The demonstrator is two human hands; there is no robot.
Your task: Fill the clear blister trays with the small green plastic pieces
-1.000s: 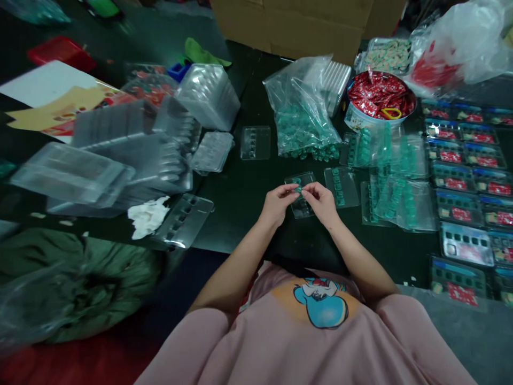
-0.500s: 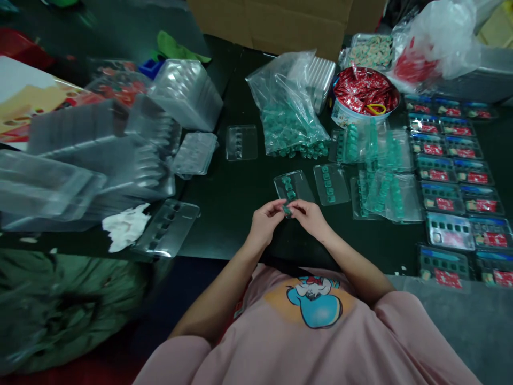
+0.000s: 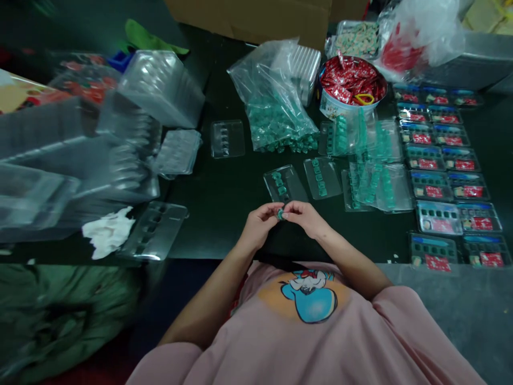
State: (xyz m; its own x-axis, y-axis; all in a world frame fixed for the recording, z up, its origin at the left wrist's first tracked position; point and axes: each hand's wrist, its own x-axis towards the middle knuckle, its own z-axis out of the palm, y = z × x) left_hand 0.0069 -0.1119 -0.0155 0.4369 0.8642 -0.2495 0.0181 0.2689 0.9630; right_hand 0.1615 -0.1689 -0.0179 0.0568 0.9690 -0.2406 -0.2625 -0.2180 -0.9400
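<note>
Between the fingertips of my left hand (image 3: pixel 260 222) and my right hand (image 3: pixel 302 216) is a small green translucent piece (image 3: pixel 280 214), pinched from both sides. Its exact kind is too small to make out. Just beyond my fingers lies a clear plastic tray (image 3: pixel 285 182) with a few green pieces in its row of hollows. A second clear tray (image 3: pixel 323 177), to its right, holds a column of green pieces. Farther off, a clear plastic bag (image 3: pixel 276 101) lies with many loose green pieces spilling from its mouth.
Filled trays (image 3: pixel 380 187) overlap on the right, beside rows of packs with red sachets (image 3: pixel 433 191). Behind stands a round tin (image 3: pixel 348 107) of red sachets. Stacked clear trays (image 3: pixel 160 91) and a crumpled white tissue (image 3: pixel 108 230) are on the left. A cardboard box (image 3: pixel 256 21) stands at the back.
The view has shifted a little, so the table's things sit farther left. Both hands keep the green piece between their fingertips, and the piece appears turned.
</note>
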